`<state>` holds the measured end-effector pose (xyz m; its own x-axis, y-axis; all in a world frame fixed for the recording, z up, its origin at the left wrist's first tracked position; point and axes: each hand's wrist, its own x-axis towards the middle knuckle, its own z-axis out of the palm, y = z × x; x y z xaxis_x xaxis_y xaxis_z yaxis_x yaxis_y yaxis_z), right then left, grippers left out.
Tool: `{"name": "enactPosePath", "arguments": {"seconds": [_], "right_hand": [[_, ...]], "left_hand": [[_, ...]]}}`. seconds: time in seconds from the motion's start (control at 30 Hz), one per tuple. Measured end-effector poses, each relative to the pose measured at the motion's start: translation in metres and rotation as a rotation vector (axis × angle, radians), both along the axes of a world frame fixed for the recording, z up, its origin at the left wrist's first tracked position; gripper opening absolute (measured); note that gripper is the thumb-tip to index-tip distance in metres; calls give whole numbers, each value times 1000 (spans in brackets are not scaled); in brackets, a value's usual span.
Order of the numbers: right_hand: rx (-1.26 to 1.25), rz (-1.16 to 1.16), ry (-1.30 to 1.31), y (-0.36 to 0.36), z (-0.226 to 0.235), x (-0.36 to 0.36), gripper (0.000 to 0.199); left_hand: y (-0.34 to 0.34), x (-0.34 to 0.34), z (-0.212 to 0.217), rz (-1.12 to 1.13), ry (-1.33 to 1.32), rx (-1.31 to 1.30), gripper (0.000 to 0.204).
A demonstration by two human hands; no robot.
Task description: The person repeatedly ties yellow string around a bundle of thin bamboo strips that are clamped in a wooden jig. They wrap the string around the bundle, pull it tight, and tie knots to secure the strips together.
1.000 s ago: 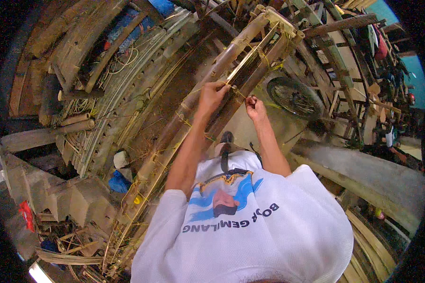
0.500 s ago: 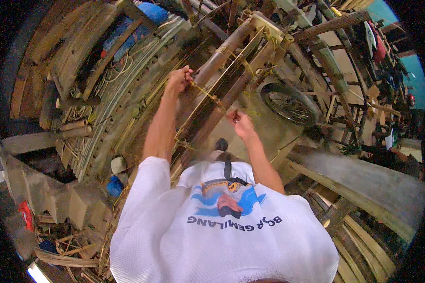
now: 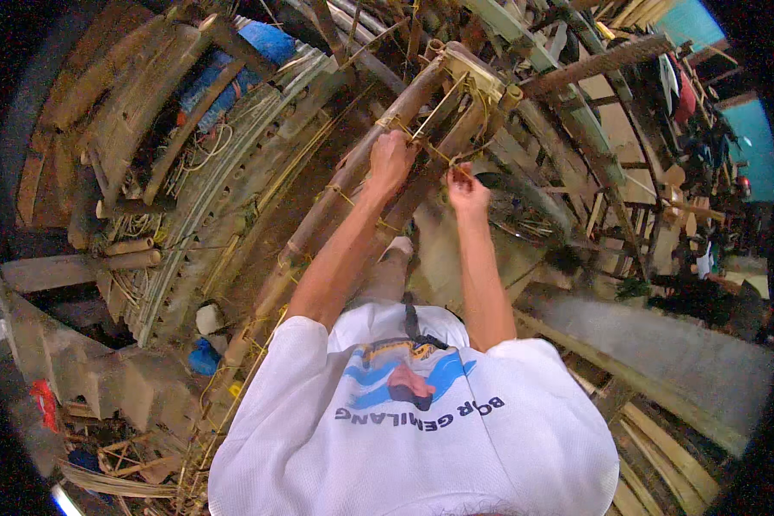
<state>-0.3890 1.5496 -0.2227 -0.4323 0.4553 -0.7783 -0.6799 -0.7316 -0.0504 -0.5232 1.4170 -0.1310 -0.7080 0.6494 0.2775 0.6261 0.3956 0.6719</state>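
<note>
A long frame of brown bamboo poles slants away from me, lashed at intervals with yellow cord. My left hand is closed at the left pole, its back toward me, and the cord runs out from beside its fingers. At the right pole, my right hand pinches the same cord with bent fingers. The stretch of cord between both hands crosses the gap of the frame. My left fingertips are partly hidden.
A spoked wheel lies right of the frame. Curved planks and a blue tarp are on the left. A broad grey board stands at the right. A small blue bag lies at lower left.
Both hands have moved farther along the frame, the left one also rightward. They are closer together, and the cord between them is shorter.
</note>
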Motion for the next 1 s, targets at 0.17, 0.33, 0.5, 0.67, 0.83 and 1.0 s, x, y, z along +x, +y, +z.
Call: {"name": "enactPosePath", "arguments": {"seconds": [0.17, 0.33, 0.5, 0.67, 0.83, 1.0], "right_hand": [[1163, 239, -309, -37, 191, -42, 7], [2225, 1179, -430, -87, 175, -154, 25], [2875, 1457, -1076, -10, 124, -183, 32], [2316, 1425, -203, -12, 150, -187, 25], [1991, 910, -441, -15, 206, -71, 18], [590, 486, 35, 24, 76, 5, 15]], "left_hand": [[-1, 17, -5, 143, -67, 85, 22], [1, 28, -46, 142, 84, 365, 22], [-3, 20, -36, 119, -47, 100, 24], [1, 24, -11, 252, -199, 46, 21], [9, 27, 19, 266, -285, 63, 25], [7, 26, 23, 278, -362, 1, 22]]}}
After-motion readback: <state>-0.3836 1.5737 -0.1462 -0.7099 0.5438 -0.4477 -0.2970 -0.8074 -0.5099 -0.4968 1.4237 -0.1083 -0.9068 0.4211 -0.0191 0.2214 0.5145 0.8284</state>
